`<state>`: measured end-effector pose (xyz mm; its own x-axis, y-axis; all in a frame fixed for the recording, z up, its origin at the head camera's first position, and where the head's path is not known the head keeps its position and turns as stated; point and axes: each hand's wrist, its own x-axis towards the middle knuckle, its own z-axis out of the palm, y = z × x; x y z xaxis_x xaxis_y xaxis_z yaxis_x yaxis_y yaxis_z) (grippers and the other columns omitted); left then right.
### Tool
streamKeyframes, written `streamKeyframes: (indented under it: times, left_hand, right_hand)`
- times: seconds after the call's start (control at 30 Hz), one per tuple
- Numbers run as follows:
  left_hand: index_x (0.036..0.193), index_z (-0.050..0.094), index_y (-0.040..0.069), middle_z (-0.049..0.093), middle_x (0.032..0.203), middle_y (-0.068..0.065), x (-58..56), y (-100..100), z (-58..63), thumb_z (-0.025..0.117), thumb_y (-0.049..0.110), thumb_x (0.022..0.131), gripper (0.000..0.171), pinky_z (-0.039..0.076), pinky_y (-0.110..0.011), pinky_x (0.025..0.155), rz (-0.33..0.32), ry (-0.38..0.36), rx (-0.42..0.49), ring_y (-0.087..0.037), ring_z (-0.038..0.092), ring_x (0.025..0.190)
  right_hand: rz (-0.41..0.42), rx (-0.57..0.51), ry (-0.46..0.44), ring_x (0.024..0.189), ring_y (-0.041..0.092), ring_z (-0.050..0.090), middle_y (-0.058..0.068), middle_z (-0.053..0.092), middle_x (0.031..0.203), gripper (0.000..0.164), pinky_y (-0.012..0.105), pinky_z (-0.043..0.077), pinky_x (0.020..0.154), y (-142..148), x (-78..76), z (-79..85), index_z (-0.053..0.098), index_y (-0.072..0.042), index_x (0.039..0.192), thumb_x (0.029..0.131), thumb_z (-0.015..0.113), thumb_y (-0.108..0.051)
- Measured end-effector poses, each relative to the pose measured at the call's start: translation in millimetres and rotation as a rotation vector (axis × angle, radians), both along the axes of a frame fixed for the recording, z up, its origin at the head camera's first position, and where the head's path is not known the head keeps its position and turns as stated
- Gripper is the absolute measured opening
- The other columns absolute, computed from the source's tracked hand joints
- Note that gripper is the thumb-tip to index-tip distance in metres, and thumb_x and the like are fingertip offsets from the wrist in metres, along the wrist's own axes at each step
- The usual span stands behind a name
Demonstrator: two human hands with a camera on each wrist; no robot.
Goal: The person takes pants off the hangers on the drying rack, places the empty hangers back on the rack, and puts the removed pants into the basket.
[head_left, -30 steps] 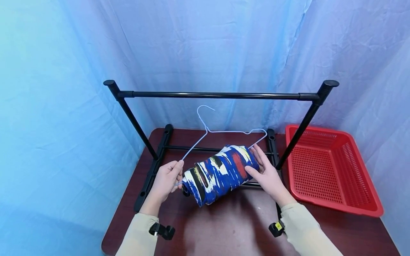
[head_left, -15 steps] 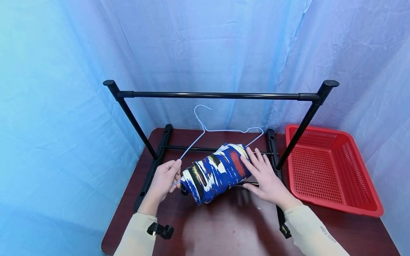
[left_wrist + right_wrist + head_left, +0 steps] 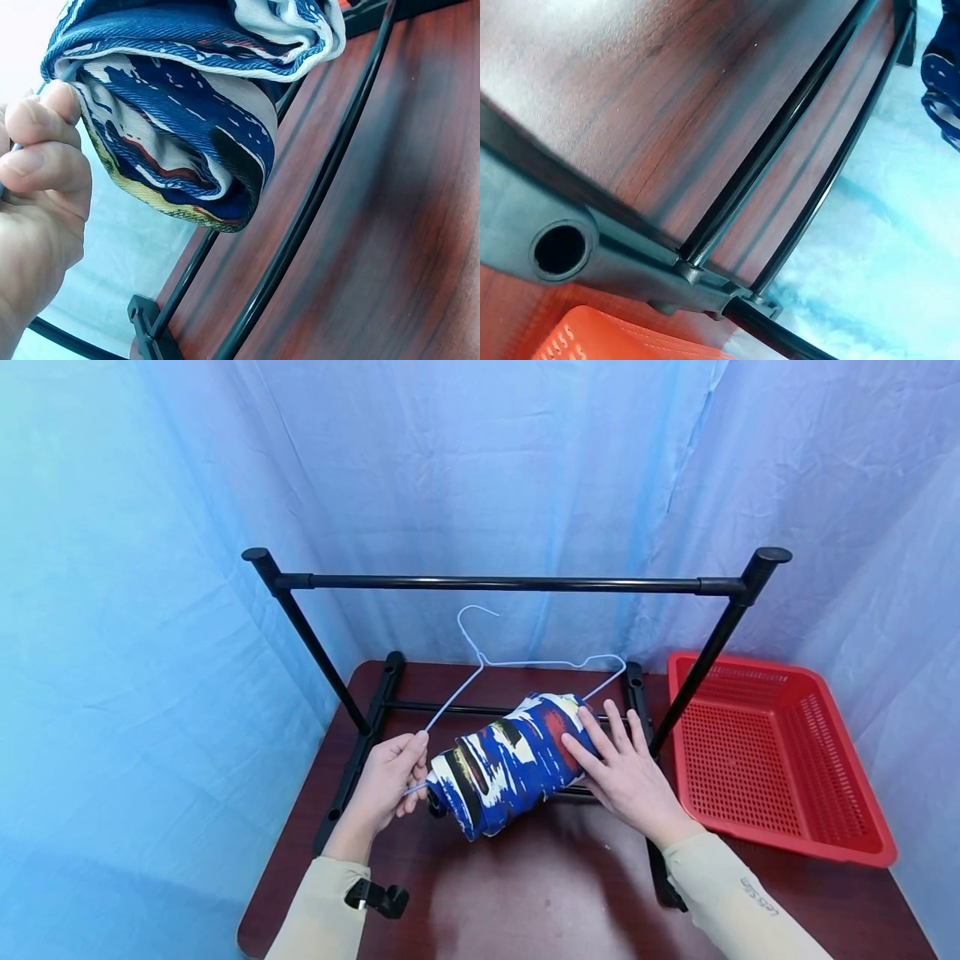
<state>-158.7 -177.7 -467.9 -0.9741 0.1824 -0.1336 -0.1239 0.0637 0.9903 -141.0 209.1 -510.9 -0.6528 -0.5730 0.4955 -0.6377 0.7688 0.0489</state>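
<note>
A pale blue wire hanger (image 3: 455, 695) tilts above the table, its hook up and free. Over its lower bar lies a folded blue garment (image 3: 510, 762) of denim-like cloth, patterned in white, red, black and yellow. My left hand (image 3: 387, 781) grips the hanger's left corner, beside the garment's end. In the left wrist view, curled fingers (image 3: 45, 142) hold the wire close to the layered folds of the garment (image 3: 187, 142). My right hand (image 3: 628, 774) rests on the garment's right end with fingers spread and straight. The right wrist view catches only the garment's edge (image 3: 943, 79).
A black rack (image 3: 495, 582) stands on the dark red table (image 3: 517, 902), its top bar beyond the hanger. At the right sits a red perforated basket (image 3: 738, 768). Light blue curtains (image 3: 480, 468) surround the table.
My right hand has gone from holding the garment's right end, thumb in front, to lying over it with spread fingers. The hanger has shifted only slightly; my left hand keeps its grip.
</note>
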Motion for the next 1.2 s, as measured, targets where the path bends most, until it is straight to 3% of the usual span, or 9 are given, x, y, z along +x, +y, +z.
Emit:
streamKeyframes:
  times: [0.13,0.17,0.23,0.47,0.77,1.0,1.2]
  left_hand:
    - [0.085,0.053,0.001,0.058,0.062,-0.017,-0.3,0,-0.3,0.061,0.061,0.096,0.062,0.035,-0.023,0.033,-0.003,-0.011,0.004,-0.018,0.047,0.035]
    - [0.085,0.053,0.001,0.058,0.062,-0.017,-0.4,0,-0.3,0.062,0.062,0.095,0.063,0.035,-0.023,0.033,-0.004,-0.013,0.004,-0.018,0.047,0.035]
    - [0.085,0.053,0.001,0.058,0.062,-0.017,-0.5,1,-0.5,0.062,0.063,0.094,0.064,0.034,-0.023,0.033,-0.005,-0.014,0.007,-0.018,0.047,0.035]
    - [0.084,0.052,0.001,0.057,0.060,-0.014,-1.0,1,-1.8,0.063,0.062,0.094,0.062,0.032,-0.022,0.032,-0.006,-0.020,0.029,-0.016,0.044,0.034]
    - [0.085,0.052,0.002,0.056,0.062,-0.013,-0.9,0,-0.5,0.062,0.059,0.096,0.059,0.031,-0.022,0.033,-0.014,-0.028,0.029,-0.016,0.043,0.035]
    - [0.084,0.051,0.001,0.055,0.063,-0.012,-0.3,0,-0.2,0.062,0.057,0.097,0.058,0.032,-0.022,0.033,-0.022,-0.022,0.036,-0.015,0.044,0.036]
    - [0.084,0.051,0.001,0.054,0.063,-0.010,-0.5,1,-0.8,0.062,0.057,0.097,0.058,0.032,-0.021,0.033,-0.030,-0.016,0.037,-0.014,0.044,0.037]
  right_hand:
    - [-0.040,0.055,0.013,0.154,0.051,0.006,0.017,0.010,0.171,0.096,0.068,0.006,0.121,0,-1.2,0.6,0.029,-0.028,0.162,0.084,0.085,-0.026]
    - [-0.045,0.063,0.020,0.154,0.051,0.006,0.017,0.010,0.171,0.105,0.067,0.006,0.121,-1,-1.8,0.7,0.028,-0.030,0.161,0.076,0.090,-0.022]
    - [-0.049,0.075,0.041,0.154,0.051,0.007,0.019,0.010,0.170,0.111,0.068,0.006,0.121,-2,-3.2,0.7,0.028,-0.031,0.161,0.071,0.094,-0.020]
    - [-0.035,0.085,0.109,0.153,0.051,0.010,0.019,0.014,0.169,0.114,0.072,0.008,0.119,-6,-6.2,5.7,0.029,-0.034,0.160,0.068,0.096,-0.018]
    - [0.021,0.139,0.189,0.150,0.054,0.015,0.017,0.022,0.167,0.100,0.078,0.011,0.114,-13,-7.0,11.1,0.036,-0.040,0.157,0.076,0.088,-0.010]
    - [0.032,0.211,0.154,0.151,0.052,0.013,0.011,0.015,0.170,0.109,0.077,0.008,0.115,-17,-7.7,15.4,0.028,-0.044,0.159,0.075,0.092,-0.016]
    - [0.059,0.202,0.132,0.152,0.053,0.013,0.012,0.015,0.170,0.113,0.074,0.009,0.117,-19,-7.6,16.3,0.028,-0.041,0.159,0.070,0.095,-0.021]
